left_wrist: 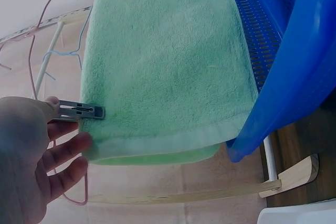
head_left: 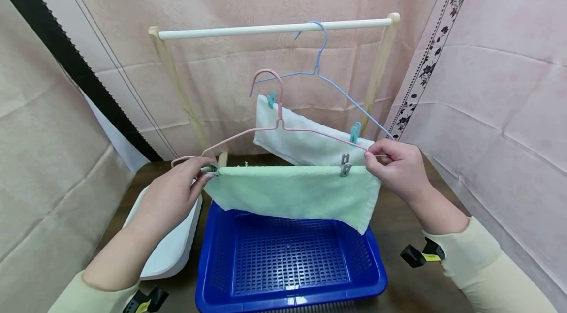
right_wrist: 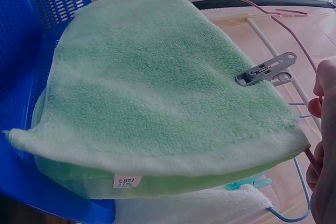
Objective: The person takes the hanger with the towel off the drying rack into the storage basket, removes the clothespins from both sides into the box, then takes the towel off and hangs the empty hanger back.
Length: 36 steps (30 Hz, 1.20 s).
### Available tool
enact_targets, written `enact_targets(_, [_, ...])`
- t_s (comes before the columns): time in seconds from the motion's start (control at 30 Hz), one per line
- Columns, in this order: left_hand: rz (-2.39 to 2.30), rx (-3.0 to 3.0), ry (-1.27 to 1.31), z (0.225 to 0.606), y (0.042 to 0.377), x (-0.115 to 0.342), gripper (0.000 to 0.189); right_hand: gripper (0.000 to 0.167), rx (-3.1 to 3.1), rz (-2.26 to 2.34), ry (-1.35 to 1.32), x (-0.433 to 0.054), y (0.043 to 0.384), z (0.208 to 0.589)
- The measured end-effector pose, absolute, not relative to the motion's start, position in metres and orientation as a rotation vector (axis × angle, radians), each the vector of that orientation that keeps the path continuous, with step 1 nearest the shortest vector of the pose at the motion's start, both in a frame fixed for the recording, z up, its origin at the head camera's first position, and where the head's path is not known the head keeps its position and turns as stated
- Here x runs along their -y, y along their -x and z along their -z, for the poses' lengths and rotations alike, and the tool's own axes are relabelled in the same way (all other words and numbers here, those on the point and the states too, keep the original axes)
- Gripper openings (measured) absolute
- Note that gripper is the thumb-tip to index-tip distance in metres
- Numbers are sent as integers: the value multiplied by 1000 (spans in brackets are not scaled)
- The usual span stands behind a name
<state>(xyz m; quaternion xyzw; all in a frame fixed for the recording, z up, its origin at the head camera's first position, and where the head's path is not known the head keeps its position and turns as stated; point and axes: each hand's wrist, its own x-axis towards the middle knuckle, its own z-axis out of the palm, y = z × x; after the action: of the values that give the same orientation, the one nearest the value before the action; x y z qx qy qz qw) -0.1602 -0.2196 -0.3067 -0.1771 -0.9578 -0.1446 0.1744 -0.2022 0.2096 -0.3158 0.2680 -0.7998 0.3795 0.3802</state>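
Note:
A pale green towel (head_left: 292, 190) drapes folded over the pink wire hanger (head_left: 280, 116) above the blue basket. At the towel's left end my left hand (head_left: 177, 187) pinches a grey clothespin (left_wrist: 81, 110), whose tip lies on the cloth near its top edge. My right hand (head_left: 398, 165) grips the right corner of the hanger between thumb and curled fingers. A second grey clothespin (right_wrist: 268, 70) is clamped on the towel's top fold, apart from both hands. The hanger's hook stands free in the air.
Behind, a blue hanger (head_left: 318, 64) hangs from the white rod (head_left: 266, 30) of a wooden rack. A white towel (head_left: 288, 140) is fixed to it with teal clothespins (head_left: 356, 132). Below stands the blue basket (head_left: 204, 264); a white tray (head_left: 170, 254) lies to its left.

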Motion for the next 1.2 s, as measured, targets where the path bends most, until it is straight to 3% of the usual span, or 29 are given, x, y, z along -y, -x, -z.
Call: enact_targets(1.2, [685,2481,427,318,162,222,23,10,2055,-951,-718,-212,206,315])
